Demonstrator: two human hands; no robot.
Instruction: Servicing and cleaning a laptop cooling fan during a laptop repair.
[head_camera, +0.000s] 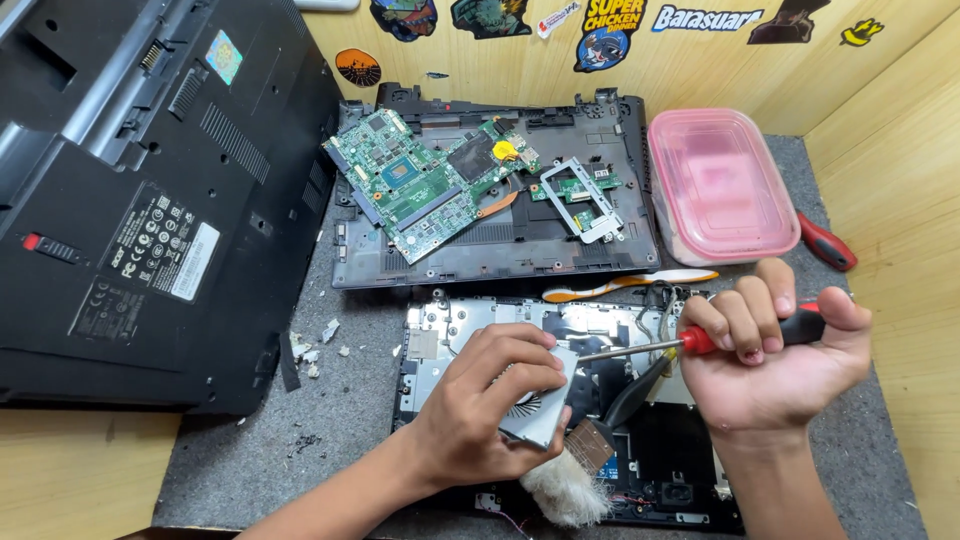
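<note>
Resting over the opened laptop base (560, 330), the silver cooling fan (540, 410) is pinched in the left hand (490, 410), fingers curled over its top edge. A red-handled screwdriver (700, 342) is gripped tight in the right hand (770, 350), its tip brought right up to the fan's upper corner, just beside those fingers.

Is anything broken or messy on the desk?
Yes. Small pale crumbs lie scattered on the grey mat beside the big black laptop. The green circuit board sits crooked across the open laptop base. A toothbrush lies among the computer parts.
</note>
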